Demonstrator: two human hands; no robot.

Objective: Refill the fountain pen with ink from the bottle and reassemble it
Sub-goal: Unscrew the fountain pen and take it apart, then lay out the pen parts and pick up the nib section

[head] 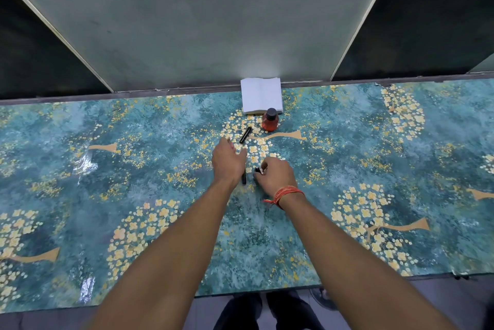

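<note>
Table (347, 169) runs left to right under both forearms. Paper stack (261, 95) at far edge, centre, against the wall panel (200, 22). Ink bottle (270, 120) upright just in front of stack's right corner. Pen piece (245, 134) lies on table, near-left of bottle, angled. Left hand (227, 162) near side of that piece. Second pen piece (243, 176) lies between left hand and right hand (275, 176). Right hand's fingertips on a small part (258, 170).
</note>
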